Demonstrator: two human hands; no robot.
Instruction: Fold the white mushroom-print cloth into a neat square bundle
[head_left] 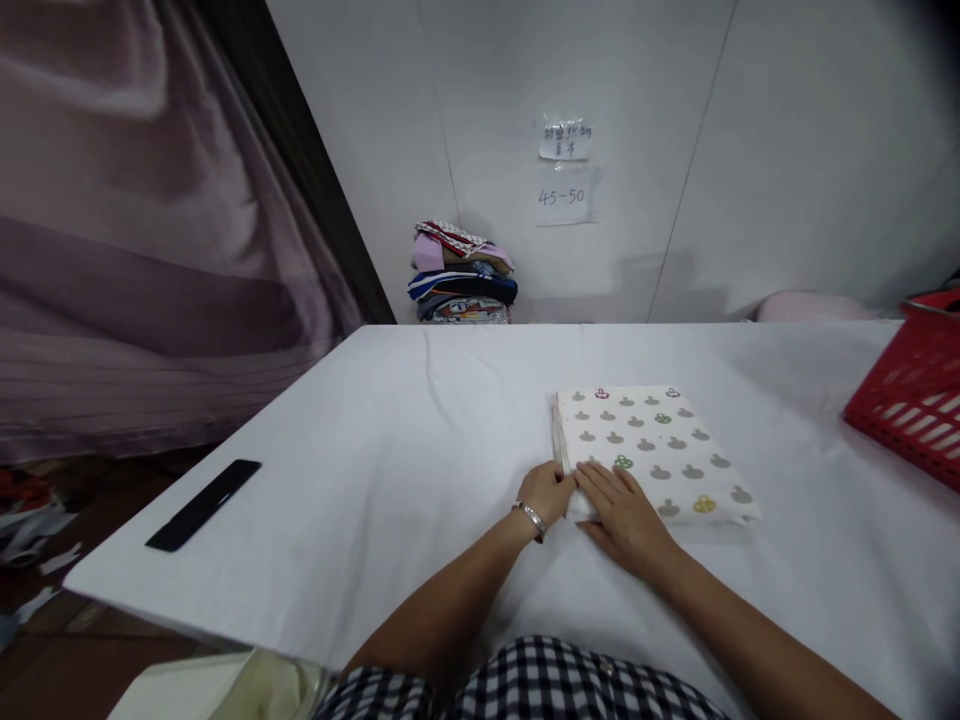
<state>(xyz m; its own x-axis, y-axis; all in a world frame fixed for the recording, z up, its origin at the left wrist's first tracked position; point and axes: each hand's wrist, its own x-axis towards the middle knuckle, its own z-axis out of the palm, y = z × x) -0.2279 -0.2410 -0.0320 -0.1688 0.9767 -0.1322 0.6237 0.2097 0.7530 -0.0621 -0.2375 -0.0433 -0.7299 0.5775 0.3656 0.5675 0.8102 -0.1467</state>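
Folded cream patterned cloth (660, 440) on a white table (390, 440).
The right hand (626, 515) rests flat and open on its near left corner; the left hand (546, 492) touches the edge, grip hidden.

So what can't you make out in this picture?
All in the head view:
The left hand: its fingertips are hidden by the right hand and the folded cloth, so its grip is unclear.
The red basket: cut off by the right edge, contents unseen.
The upper wall note: writing too small to read.
The stack of clothes: base hidden behind the table.
The black strip: too flat and dark to identify.
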